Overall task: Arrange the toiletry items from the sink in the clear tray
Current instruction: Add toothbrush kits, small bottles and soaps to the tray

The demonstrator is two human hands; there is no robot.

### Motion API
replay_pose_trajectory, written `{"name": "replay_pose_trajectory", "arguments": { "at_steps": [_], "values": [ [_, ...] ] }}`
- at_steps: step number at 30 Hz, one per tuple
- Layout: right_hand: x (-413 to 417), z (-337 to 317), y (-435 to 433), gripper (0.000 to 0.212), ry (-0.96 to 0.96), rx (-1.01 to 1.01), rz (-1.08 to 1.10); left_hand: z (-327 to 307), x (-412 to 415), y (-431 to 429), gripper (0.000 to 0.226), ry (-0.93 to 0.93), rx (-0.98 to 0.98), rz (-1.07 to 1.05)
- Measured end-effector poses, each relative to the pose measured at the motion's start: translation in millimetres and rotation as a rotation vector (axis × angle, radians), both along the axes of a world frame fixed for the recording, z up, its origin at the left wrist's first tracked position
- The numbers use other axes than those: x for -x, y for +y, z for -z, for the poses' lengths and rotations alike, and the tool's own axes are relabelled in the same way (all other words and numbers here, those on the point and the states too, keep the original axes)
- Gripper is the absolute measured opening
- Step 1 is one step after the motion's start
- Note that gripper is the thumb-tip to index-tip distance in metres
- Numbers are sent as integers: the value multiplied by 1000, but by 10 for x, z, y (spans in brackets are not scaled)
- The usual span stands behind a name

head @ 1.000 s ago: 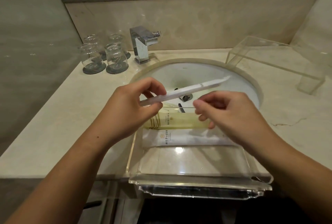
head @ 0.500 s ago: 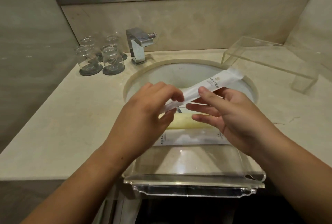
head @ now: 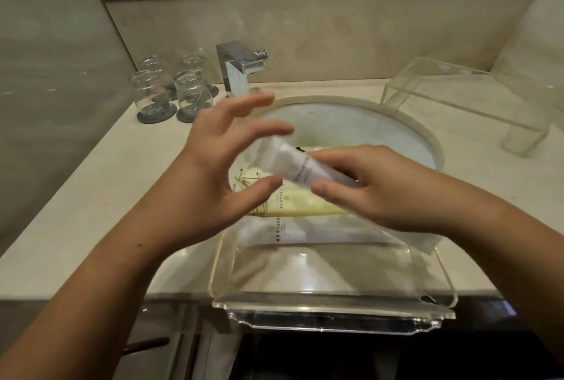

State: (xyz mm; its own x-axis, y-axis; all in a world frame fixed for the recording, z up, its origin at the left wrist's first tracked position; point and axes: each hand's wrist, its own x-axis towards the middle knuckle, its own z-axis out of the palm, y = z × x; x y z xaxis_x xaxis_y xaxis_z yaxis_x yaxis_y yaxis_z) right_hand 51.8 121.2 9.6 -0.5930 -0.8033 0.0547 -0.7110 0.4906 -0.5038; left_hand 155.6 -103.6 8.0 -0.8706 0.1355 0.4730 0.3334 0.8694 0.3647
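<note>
A clear acrylic tray [head: 332, 303] sits on the counter's front edge, over the near rim of the sink [head: 351, 123]. Inside it lie a yellow packet [head: 293, 202] and a white packet [head: 274, 231], side by side. My right hand [head: 378, 187] holds a long white wrapped packet [head: 293, 163] above the tray, with its far end pointing up and left. My left hand [head: 219, 172] hovers just left of that packet with fingers spread, not gripping it. A small dark item [head: 300, 149] shows in the basin behind the packet.
A chrome faucet [head: 239, 68] stands behind the sink. Several upturned glasses on dark coasters [head: 171, 96] stand at the back left. A clear acrylic riser [head: 470, 99] stands at the back right. A mirror spans the wall above.
My left hand has let go of the long white packet and spread its fingers. My right hand now holds the packet alone and has swung it so its far end points left.
</note>
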Motion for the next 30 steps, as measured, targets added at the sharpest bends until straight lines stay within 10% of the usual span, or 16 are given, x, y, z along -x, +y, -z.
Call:
{"name": "replay_pose_trajectory", "arguments": {
  "at_steps": [8,30],
  "values": [
    [-48,164,-119,56,87,-79,-58,315,-83,-97,34,-173,15,52],
    [-239,642,100,33,209,27,-36,538,-75,-37,32,-348,156,-55]
  ]
}}
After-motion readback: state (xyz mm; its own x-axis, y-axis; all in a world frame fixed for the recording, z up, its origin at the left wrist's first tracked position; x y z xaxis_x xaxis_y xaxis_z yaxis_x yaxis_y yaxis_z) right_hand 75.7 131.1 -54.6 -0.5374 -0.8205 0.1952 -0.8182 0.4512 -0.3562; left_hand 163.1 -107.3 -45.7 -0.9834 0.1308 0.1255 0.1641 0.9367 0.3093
